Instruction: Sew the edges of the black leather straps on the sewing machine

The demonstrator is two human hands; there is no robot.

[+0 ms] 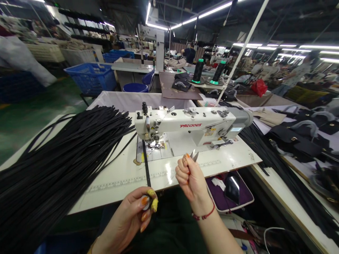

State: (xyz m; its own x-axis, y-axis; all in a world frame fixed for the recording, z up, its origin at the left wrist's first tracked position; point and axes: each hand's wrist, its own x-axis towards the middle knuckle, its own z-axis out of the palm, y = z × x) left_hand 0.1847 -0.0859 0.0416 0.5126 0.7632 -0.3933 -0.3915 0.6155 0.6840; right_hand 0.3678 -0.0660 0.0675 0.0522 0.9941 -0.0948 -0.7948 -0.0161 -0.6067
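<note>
- Bare right hand [189, 176], nearest the camera with its forearm: fingers curled into a fist, clamped around a tool with pointed silver metal blades [195, 156]; handle hidden by the grip
- Thin red beaded bracelet [203, 213] on the right wrist
- Bare left hand [132, 213]: well apart from the right; thumb and forefinger pinched on a narrow flat black strap [147, 167]; yellow wrapping [154, 205] on a finger; small greyish item at the thumb, identity unclear
- Strap position: runs from beneath the needle area of a white metal sewing machine [190, 125], lettered PRECIOUS in red, across the bench front to the left hand
- Pale bench [238, 155] carries the machine; ruler scale [127, 182] along its front
- Large heap of long black strips [66, 148] on the left side of the bench
- Purple-lined tray [245, 195] below the front edge, right; holds a dark phone [232, 188] and crumpled white tissue [218, 183]
- Behind machine: two black thread cones [197, 72] with green ends
</note>
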